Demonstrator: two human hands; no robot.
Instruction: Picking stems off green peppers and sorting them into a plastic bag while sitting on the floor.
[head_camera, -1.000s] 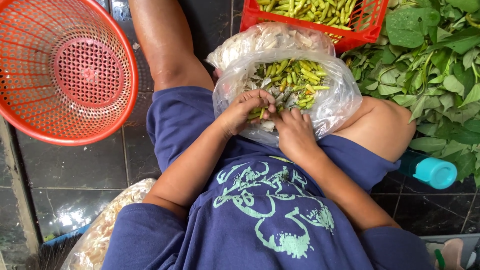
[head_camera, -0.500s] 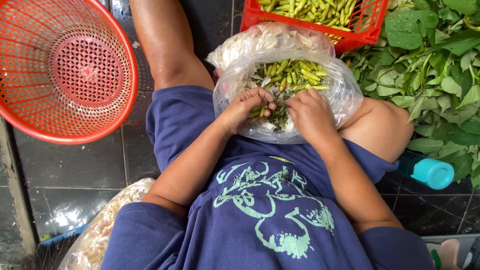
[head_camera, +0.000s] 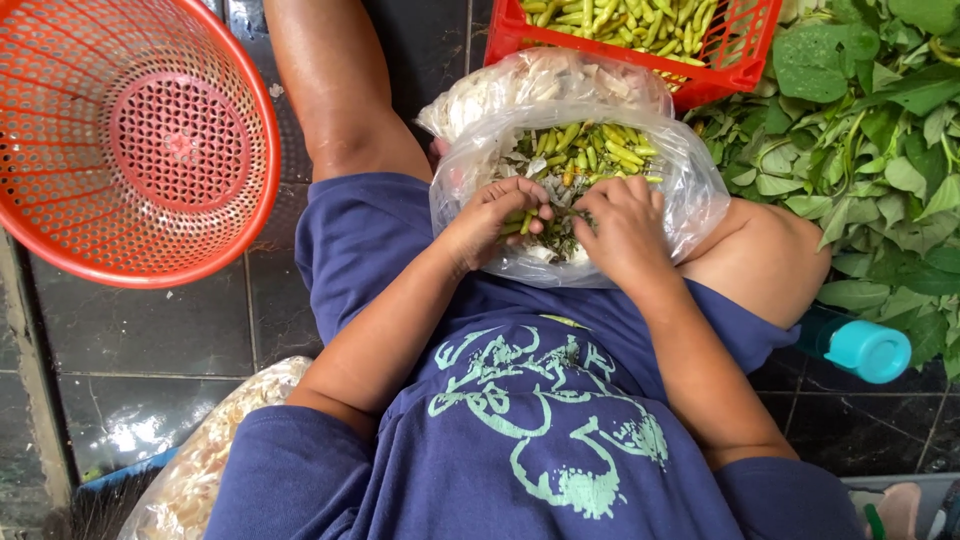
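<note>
Head view, one entry per item.

1. Clear plastic bag (head_camera: 690, 190), centre of the frame, resting in the seated person's lap between the thighs. It is thin, soft film, crinkled and glossy, with its mouth rolled open. It probably weighs little and slumps if lifted by one edge; the rolled rim is the sensible place to grip.

2. Green chillies (head_camera: 585, 150), heaped inside that bag and mixed with darker stems and scraps. They are small, slender, smooth-skinned pods. I judge them light, firm but easy to snap, and a little slick, so each is best pinched near its stem end.

3. Left hand (head_camera: 495, 215), just left of centre, inside the bag's mouth. Its fingers are curled and pinched on one or two chillies.

4. Right hand (head_camera: 625, 225), just right of centre, close beside the left hand. It lies knuckles-up over the pile with the fingers bent into it. Whether they grip a pod I cannot tell.

5. Red crate (head_camera: 735, 60), top edge of the frame, holding more chillies behind the bag.

6. Second plastic bag (head_camera: 545, 85), pale contents, wedged between the crate and the first bag.

7. Round red basket (head_camera: 140, 140), upper left, on the dark tiled floor.

8. Leafy greens (head_camera: 880, 150), piled along the right side.

9. Turquoise bottle cap (head_camera: 865, 350), lower right, beside the knee.
</note>
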